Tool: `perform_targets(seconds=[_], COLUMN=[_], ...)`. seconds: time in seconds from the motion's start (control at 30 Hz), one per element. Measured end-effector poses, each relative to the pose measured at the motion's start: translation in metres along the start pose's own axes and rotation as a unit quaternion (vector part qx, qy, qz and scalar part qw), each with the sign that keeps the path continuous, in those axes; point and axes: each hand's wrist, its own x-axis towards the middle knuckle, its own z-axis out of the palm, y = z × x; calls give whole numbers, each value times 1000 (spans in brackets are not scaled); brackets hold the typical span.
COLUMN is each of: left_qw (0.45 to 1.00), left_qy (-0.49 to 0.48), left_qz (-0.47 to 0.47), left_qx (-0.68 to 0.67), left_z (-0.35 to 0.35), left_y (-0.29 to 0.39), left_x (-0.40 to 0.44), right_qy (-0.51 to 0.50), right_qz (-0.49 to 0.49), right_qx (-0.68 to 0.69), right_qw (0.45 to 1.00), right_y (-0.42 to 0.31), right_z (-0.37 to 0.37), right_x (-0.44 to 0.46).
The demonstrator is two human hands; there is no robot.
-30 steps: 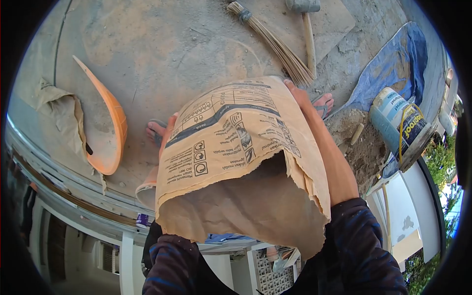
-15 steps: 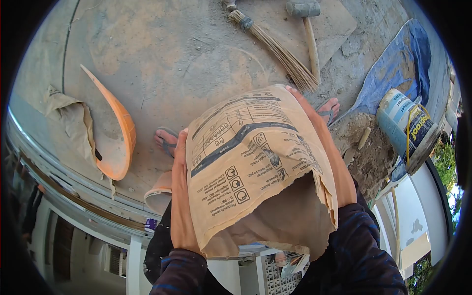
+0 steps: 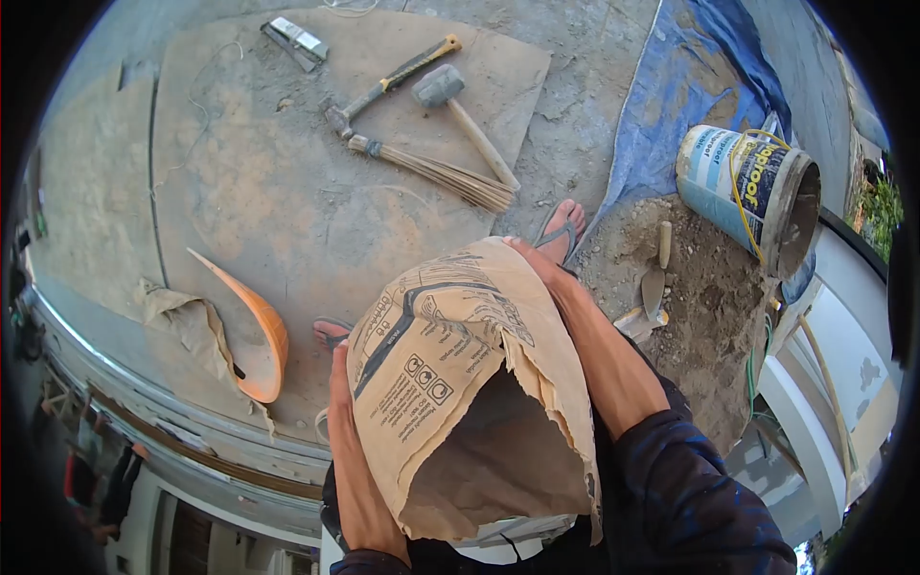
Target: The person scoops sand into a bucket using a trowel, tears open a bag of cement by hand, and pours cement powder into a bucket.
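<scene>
Between my two hands is a brown paper sack [image 3: 431,383] printed with dark lettering and pictograms. Its torn, ragged mouth gapes towards me, showing a shadowed inside. My left hand [image 3: 342,388] grips the sack's left side, the fingers mostly behind it. At the far right edge my right hand [image 3: 539,264] holds it, its fingertips partly hidden by the paper. What the sack contains cannot be seen.
A rubber mallet [image 3: 439,86], a hammer [image 3: 393,81] and a stick brush [image 3: 436,174] lie ahead on a dusty board. At left is an orange scoop-like piece [image 3: 270,331]. Right are a trowel [image 3: 654,283], sand [image 3: 704,335], a tipped bucket [image 3: 733,187] and blue tarp [image 3: 642,125].
My view has shifted, bringing the whole hammer and more board into sight. The sack has moved lower and left in view, and its mouth has opened wider. Both hands keep holding it.
</scene>
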Motion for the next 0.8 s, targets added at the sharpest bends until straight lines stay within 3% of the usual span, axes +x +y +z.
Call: perform_targets(seconds=[0.17,0.27,0.33,0.4,0.43,0.47,0.53,0.6,0.67,0.73,0.8], left_qw=[996,993,983,987,976,970,936,906,889,811,811], left_qy=[1,-62,-97,70,-122,-133,-268,-215,-241,-260,-282], left_qz=[17,7,1,-39,-34,-27,-7,-33,-66,-3,-65], left_qx=[84,96,155,138,179,201,229,362,383,524,508], left_z=[85,139,213,327,276,313,396,444,482,532,552], left_y=[49,74,97,107,101,104,100,90,75,58,43], left_x=[-74,-91,-127,-194,-109,-136,-211,-180,-168,-200,-183], right_qy=[24,89,93,106,116,128,157,208,229,234,232], right_qz=[-44,-125,-135,-151,-161,-168,-187,-236,-250,-257,-259], right_qx=[72,104,149,196,220,243,294,338,388,439,488], right_qw=[996,983,975,963,955,947,924,887,857,829,800], right_y=[-20,-22,-42,-58,-64,-68,-68,-57,-32,-7,16], right_z=[-22,-51,-63,-77,-85,-95,-110,-121,-134,-142,-146], right_x=[-82,-118,-171,-223,-250,-278,-334,-378,-409,-429,-440])
